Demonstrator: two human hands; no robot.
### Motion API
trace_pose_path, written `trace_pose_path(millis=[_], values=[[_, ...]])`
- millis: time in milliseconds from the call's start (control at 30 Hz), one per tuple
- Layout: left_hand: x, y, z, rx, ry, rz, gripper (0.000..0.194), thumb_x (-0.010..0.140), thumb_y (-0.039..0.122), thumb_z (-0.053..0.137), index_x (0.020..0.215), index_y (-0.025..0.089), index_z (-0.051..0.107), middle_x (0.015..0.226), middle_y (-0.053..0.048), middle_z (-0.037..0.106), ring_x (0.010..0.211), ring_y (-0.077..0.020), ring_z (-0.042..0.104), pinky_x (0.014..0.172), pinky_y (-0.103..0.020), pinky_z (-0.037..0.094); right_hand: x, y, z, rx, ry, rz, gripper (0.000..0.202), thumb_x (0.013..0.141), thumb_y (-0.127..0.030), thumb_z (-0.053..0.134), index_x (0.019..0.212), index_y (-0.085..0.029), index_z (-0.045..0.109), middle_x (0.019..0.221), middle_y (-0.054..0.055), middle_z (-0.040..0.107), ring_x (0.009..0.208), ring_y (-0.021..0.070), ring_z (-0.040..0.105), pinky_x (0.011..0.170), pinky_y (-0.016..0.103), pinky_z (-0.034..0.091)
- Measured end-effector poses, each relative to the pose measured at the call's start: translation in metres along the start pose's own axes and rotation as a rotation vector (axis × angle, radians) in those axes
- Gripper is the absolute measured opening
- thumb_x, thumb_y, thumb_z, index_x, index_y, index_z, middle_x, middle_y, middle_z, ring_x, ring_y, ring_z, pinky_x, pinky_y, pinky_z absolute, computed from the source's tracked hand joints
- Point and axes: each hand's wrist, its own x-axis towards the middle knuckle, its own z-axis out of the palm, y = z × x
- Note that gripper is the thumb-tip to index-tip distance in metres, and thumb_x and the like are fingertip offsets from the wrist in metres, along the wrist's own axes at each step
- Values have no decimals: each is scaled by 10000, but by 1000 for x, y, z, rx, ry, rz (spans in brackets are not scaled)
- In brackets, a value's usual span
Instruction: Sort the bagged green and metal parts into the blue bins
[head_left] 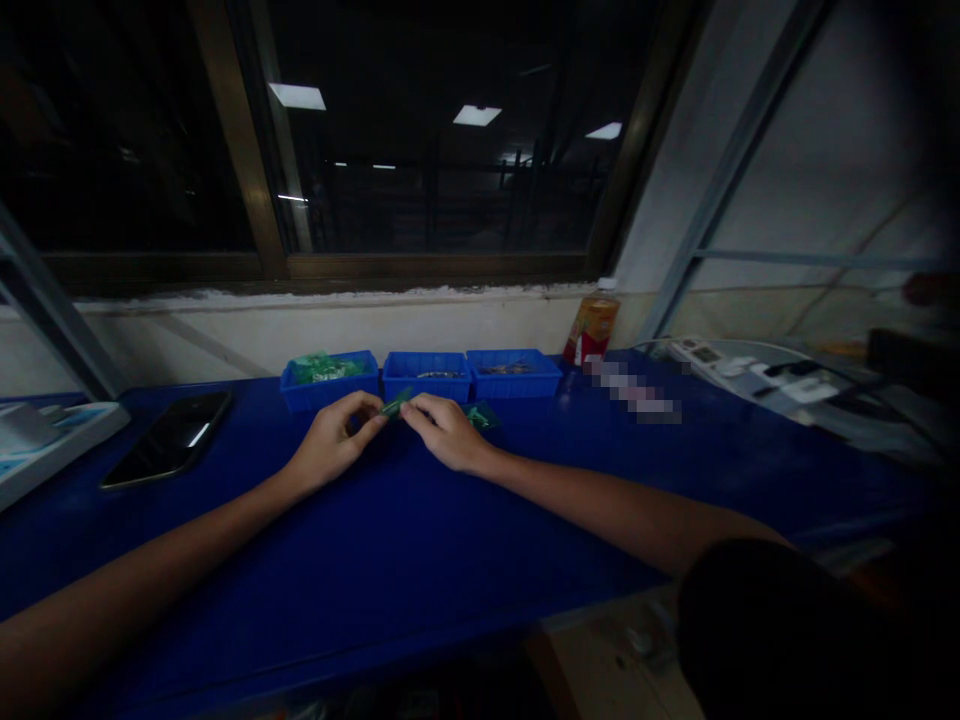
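Between my two hands is a small green packet (395,404), pinched at its left end by my left hand (339,436) and at its right end by my right hand (444,430). Both hands are just in front of three blue bins. The left bin (330,390) holds green packets (319,368). Small metallic pieces lie in the middle bin (427,386) and thin pieces in the right bin (514,384). Another green packet (482,416) lies on the table behind my right wrist.
A phone (169,440) lies on the blue table (360,580) at left, beside a white power strip (60,445). A drink bottle (592,328) stands at the back right. Further right are cables and a white power strip (757,380).
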Motion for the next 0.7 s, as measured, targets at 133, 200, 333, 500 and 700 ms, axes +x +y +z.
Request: trace_pose_path(millis=[133, 200, 333, 500, 700], values=[[-5, 7, 2, 232, -53, 241, 139, 838, 288, 483, 887, 185, 563, 831, -28, 579, 784, -157, 522, 737, -311, 417, 5, 6, 1, 1, 3, 44, 415, 897, -374, 324, 612, -147, 524, 702, 10, 528, 715, 106, 511, 680, 242, 373], [-6, 8, 3, 299, -74, 294, 147, 845, 287, 471, 900, 195, 572, 858, -36, 584, 817, -169, 515, 778, -336, 411, 6, 8, 2, -29, -21, 46, 367, 877, -330, 381, 591, -145, 517, 660, 0, 516, 676, 101, 497, 641, 229, 357], [-3, 8, 3, 278, -102, 213, 211, 839, 353, 465, 871, 186, 589, 854, -41, 595, 818, -181, 521, 776, -345, 409, 2, 5, 3, -125, -14, 35, 291, 868, -289, 391, 689, -151, 575, 556, -27, 508, 532, 85, 441, 524, 213, 300], [3, 11, -2, -56, -83, -129, 467, 881, 456, 276, 771, 156, 617, 753, -51, 627, 729, -166, 555, 710, -317, 432, -7, -3, 1, -286, -34, -72, 260, 867, -283, 405, 962, -225, 640, 732, 6, 656, 586, 109, 535, 574, 233, 354], [6, 4, -2, -292, -43, -390, 368, 792, 443, 436, 658, 135, 585, 607, -25, 578, 536, -115, 482, 507, -232, 369, -7, 0, 1, -383, -62, -143, 372, 829, -160, 414, 1144, -284, 567, 859, 17, 648, 747, 142, 563, 692, 267, 412]])
